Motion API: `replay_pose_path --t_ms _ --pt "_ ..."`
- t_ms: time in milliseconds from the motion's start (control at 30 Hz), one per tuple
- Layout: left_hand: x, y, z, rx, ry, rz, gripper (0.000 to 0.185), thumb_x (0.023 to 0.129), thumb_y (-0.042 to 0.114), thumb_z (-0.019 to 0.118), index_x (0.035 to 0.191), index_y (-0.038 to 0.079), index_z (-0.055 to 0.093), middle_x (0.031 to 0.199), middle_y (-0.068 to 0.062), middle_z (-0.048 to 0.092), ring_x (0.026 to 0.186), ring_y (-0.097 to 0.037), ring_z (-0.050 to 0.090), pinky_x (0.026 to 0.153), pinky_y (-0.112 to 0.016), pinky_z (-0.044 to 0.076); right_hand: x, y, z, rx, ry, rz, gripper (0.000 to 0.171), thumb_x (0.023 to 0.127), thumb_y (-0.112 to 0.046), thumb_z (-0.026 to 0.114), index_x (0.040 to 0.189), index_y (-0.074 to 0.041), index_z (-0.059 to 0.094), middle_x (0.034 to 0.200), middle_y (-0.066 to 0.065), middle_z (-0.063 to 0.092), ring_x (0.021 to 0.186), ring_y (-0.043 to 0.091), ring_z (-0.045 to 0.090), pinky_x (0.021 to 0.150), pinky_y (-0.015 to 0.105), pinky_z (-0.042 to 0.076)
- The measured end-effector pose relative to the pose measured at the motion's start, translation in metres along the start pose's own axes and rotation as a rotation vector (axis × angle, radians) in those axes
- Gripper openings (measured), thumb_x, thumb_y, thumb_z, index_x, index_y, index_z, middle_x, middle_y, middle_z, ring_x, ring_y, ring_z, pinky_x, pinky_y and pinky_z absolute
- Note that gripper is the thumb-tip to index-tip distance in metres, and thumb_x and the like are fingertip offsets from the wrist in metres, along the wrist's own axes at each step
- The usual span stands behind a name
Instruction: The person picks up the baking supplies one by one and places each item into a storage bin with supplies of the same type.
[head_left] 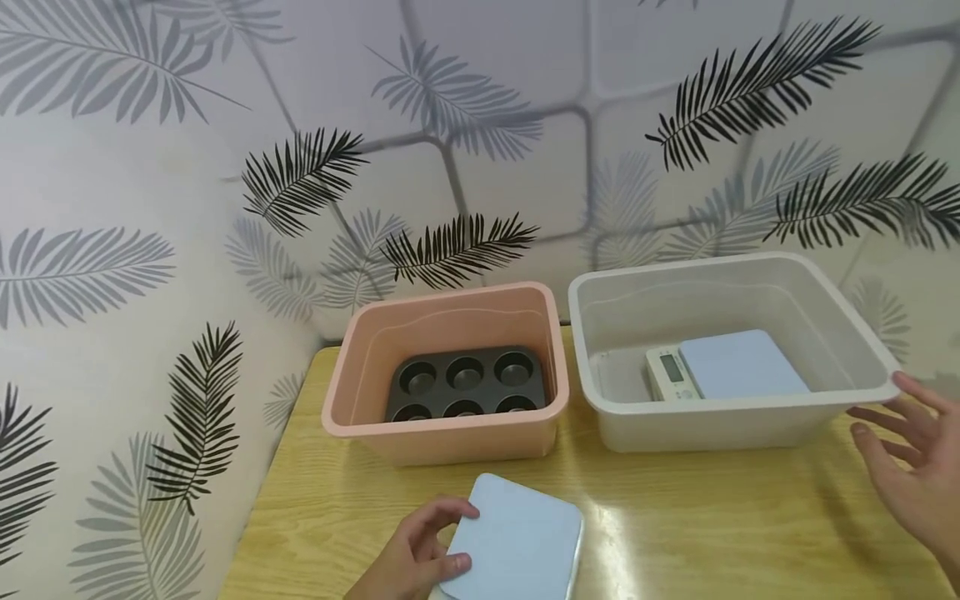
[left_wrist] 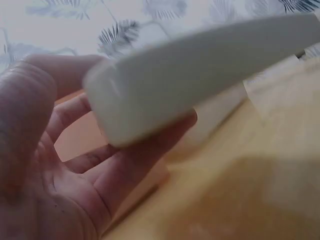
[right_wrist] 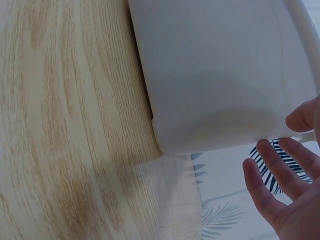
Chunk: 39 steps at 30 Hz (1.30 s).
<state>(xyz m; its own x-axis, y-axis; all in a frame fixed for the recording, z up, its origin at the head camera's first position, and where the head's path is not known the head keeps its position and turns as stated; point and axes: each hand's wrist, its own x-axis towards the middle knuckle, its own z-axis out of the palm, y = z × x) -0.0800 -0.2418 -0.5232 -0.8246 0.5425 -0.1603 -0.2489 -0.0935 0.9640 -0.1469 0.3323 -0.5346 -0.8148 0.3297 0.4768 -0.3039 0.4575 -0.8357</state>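
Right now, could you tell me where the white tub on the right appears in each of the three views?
Head: the white tub stands right of centre on the table, beside the pink tub.
Left wrist: not clearly in view; the held scale blocks most of the picture.
Right wrist: its wall and corner fill the upper right.
Shared landmark: the wooden table.

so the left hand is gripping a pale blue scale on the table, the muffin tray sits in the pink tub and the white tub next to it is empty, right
Not quite: the white tub is not empty. The head view shows a second scale lying inside it. The rest holds: the left hand grips the pale blue scale on the table, and the muffin tray sits in the pink tub.
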Motion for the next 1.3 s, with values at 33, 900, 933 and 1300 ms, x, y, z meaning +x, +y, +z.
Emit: replay_pose_path --t_ms 33,900,933,1300 --pt "0.000 0.005 0.000 0.000 -0.011 0.024 0.043 0.104 0.000 0.068 0.145 0.009 0.059 0.146 0.000 0.055 0.079 -0.004 0.074 0.084 -0.025 0.066 0.000 0.000 0.000 0.007 0.000 -0.008 0.086 0.084 0.032 0.059 0.162 0.002 0.036 0.134 -0.031 0.062 0.104 -0.016 0.068 0.084 0.002 0.053" --pt "0.017 0.084 -0.001 0.138 -0.088 0.324 0.046 0.104 -0.009 0.058 0.142 0.017 0.060 0.146 -0.001 0.063 0.098 -0.020 0.084 0.081 -0.043 0.069 0.014 0.010 -0.004 0.209 -0.052 -0.287 0.051 0.099 0.023 0.048 0.148 0.026 0.032 0.141 -0.015 0.070 0.108 -0.010 0.074 0.089 0.005 0.055" --pt "0.019 0.086 -0.001 0.146 -0.088 0.336 0.046 0.103 -0.009 0.058 0.141 0.016 0.060 0.146 -0.001 0.063 0.098 -0.021 0.084 0.081 -0.044 0.069 0.016 0.011 -0.004 0.230 -0.059 -0.296 0.047 0.103 0.020 0.044 0.148 0.027 0.031 0.142 -0.013 0.069 0.107 -0.009 0.074 0.089 0.005 0.055" --pt "0.052 0.114 0.006 0.245 -0.124 0.379 0.044 0.103 -0.006 0.064 0.140 0.018 0.061 0.141 -0.003 0.064 0.094 -0.019 0.083 0.077 -0.043 0.069 0.032 0.007 -0.022 0.185 -0.140 -0.081 0.054 0.107 0.015 0.049 0.159 0.003 0.043 0.127 -0.027 0.069 0.098 -0.016 0.072 0.072 0.006 0.058"
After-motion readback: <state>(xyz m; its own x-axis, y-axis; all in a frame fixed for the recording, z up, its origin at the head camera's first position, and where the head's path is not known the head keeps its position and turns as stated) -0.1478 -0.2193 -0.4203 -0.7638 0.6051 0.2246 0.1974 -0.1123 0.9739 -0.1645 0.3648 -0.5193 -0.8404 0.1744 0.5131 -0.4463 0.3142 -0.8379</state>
